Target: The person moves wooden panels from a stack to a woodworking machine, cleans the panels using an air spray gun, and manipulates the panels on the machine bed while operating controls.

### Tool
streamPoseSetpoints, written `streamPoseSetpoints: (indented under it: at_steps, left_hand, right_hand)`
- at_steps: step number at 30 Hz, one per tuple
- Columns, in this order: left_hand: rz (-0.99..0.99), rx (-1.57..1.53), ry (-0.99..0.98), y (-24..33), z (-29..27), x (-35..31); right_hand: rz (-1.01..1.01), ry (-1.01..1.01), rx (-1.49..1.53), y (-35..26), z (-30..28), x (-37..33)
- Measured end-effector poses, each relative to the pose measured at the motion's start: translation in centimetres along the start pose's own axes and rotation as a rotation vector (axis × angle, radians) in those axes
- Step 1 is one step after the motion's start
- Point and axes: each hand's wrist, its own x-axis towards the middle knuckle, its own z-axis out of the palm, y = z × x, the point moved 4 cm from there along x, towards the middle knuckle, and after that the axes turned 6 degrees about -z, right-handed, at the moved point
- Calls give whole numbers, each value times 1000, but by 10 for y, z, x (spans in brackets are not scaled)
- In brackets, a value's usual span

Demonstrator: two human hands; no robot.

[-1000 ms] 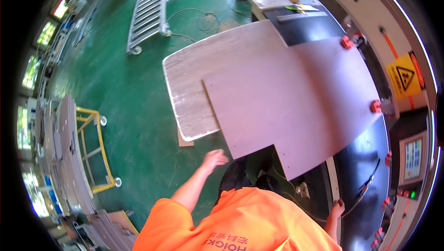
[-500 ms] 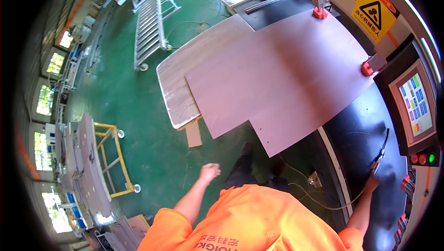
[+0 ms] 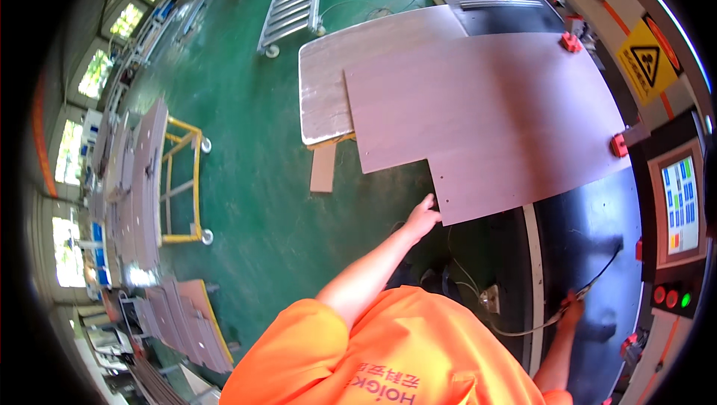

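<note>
A large flat mauve-grey panel (image 3: 478, 114) with a notched near-left side lies across the machine's bed, with small holes by its near corner. My left hand (image 3: 423, 220) is at the notch's edge close to that corner, fingers curled against the panel; their tips are partly hidden. On the right, low over the dark bed, my right hand (image 3: 570, 311) is closed round an air blow gun (image 3: 586, 288) whose thin black nozzle points away from me. A pale hose (image 3: 515, 332) runs from it to the left and down.
Two red clamps (image 3: 571, 42) (image 3: 618, 145) sit along the panel's right side. Beyond them stand a control screen (image 3: 680, 203) and a warning sign (image 3: 648, 61). A silver-topped table (image 3: 325, 106) supports the panel's left. A yellow-framed cart (image 3: 196, 181) with panels stands at left.
My left hand has moved right and forward to the panel's edge. My right hand has drawn back and left with the blow gun. The whole view has shifted.
</note>
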Motion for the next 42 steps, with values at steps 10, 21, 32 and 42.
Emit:
streamPoseSetpoints:
  at_steps: [10, 21, 32, 42]
  left_hand:
    - [148, 208, -235, -52, -15, -10]
    - [37, 800, 32, -169, -306, -3]
    - [-400, 695, -192, -142, -320, 37]
    - [-235, 390, -505, -130, -134, -54]
  right_hand:
    - [-198, -716, -610, -106, 166, -220]
    - [-115, -529, -1292, -204, 285, -292]
    - [113, -362, -244, -73, 245, -423]
    - [81, -500, -152, -28, 212, -469]
